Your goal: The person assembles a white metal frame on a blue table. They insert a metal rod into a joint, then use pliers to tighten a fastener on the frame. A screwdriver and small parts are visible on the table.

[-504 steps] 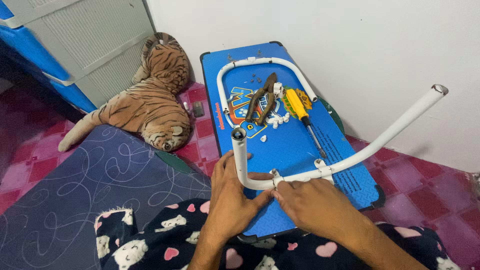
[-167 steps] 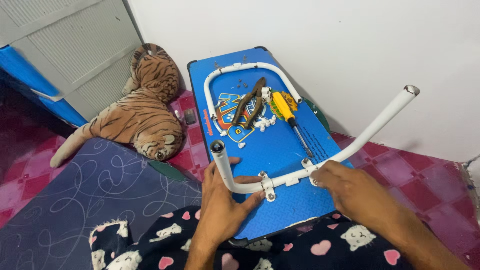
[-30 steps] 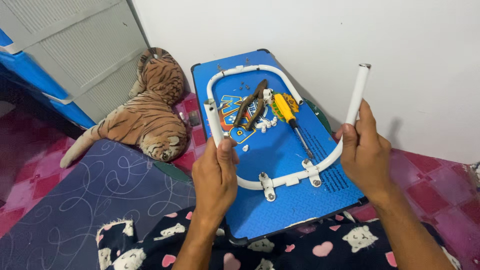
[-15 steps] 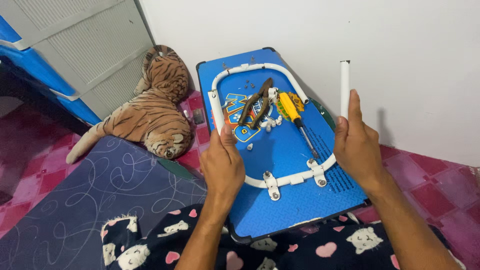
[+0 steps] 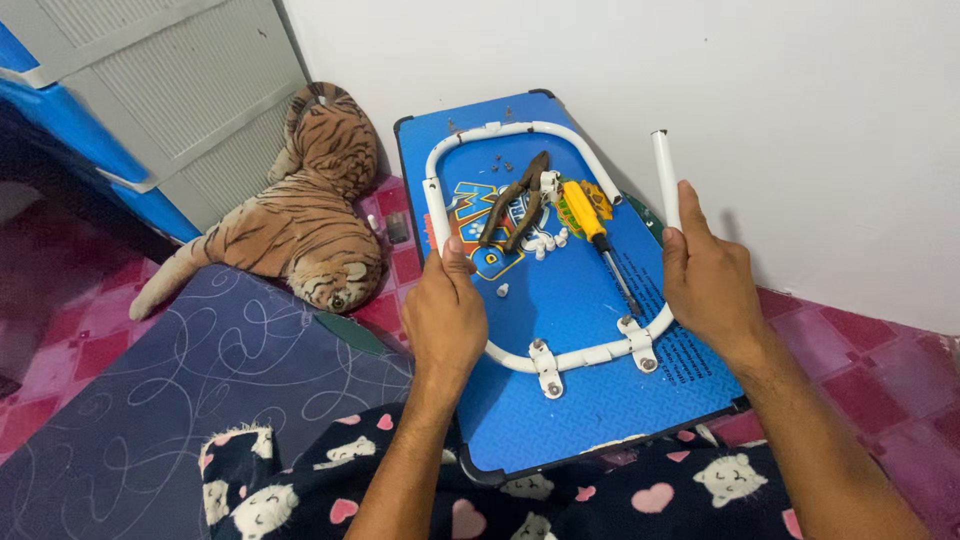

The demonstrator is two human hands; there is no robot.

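The work surface is a blue tabletop [image 5: 560, 400] lying flat on a floor of pink and red tiles [image 5: 880, 370], its far edge close to a white wall [image 5: 780, 90]. A dark patterned mat [image 5: 200, 400] covers the floor at left, with a plush tiger [image 5: 300, 225] beyond it and a grey-and-blue cabinet [image 5: 150, 90] behind that.

A white U-shaped tube leg [image 5: 580, 355] is held above the tabletop, its two brackets at the near bend. The left hand [image 5: 445, 315] has a closed grip around one arm of the tube; the right hand [image 5: 705, 280] has a closed grip around the other arm, whose capped end points upward in front of the wall.

A second white tube leg [image 5: 520, 130] is mounted at the far end. Inside its loop lie pliers [image 5: 515, 200], a yellow-handled screwdriver [image 5: 590, 220] and loose small white parts [image 5: 548, 240].

The near tabletop edge meets cat-print fabric [image 5: 620, 500]. Open blue surface remains between the two legs.
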